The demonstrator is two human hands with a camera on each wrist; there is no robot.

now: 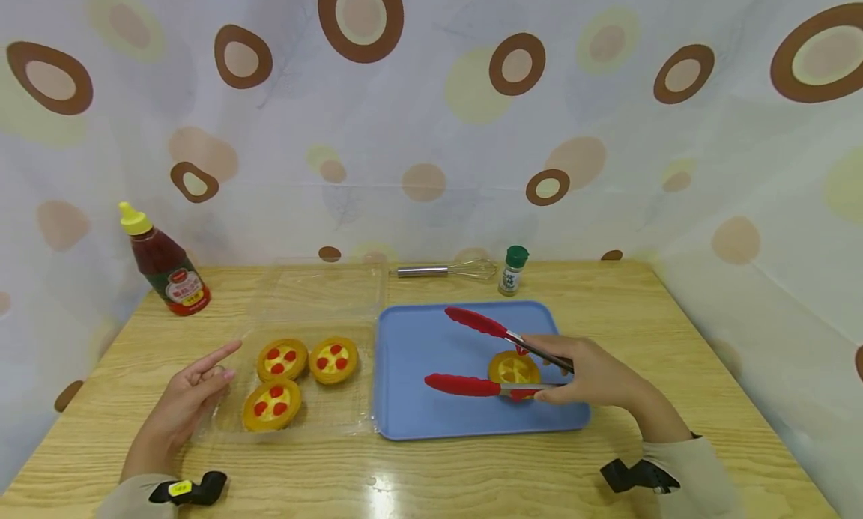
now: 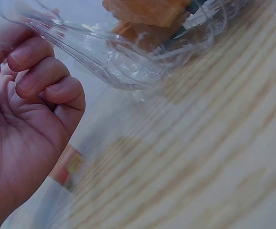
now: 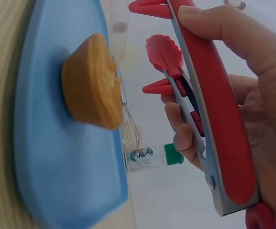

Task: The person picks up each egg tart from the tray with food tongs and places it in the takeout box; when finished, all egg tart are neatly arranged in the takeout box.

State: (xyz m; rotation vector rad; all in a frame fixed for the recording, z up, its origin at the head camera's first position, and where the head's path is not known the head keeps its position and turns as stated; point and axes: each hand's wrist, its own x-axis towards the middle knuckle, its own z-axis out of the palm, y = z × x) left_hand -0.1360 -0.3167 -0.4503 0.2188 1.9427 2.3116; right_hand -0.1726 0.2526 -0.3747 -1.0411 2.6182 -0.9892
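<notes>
My right hand grips red-and-steel tongs by their handles, also seen in the right wrist view as the tongs. The tongs' arms are spread apart over a blue tray. One tart sits on that tray below the handles, and its crimped side shows as the tart in the right wrist view. At the left, my left hand holds the near-left rim of a clear plastic container, with thumb and index finger at its edge. Three tarts with red toppings lie inside.
The container's clear lid lies folded back behind it. A sauce bottle with a yellow cap stands at the back left. Behind the tray are a whisk and a green-capped seasoning jar. A patterned curtain backs the wooden table.
</notes>
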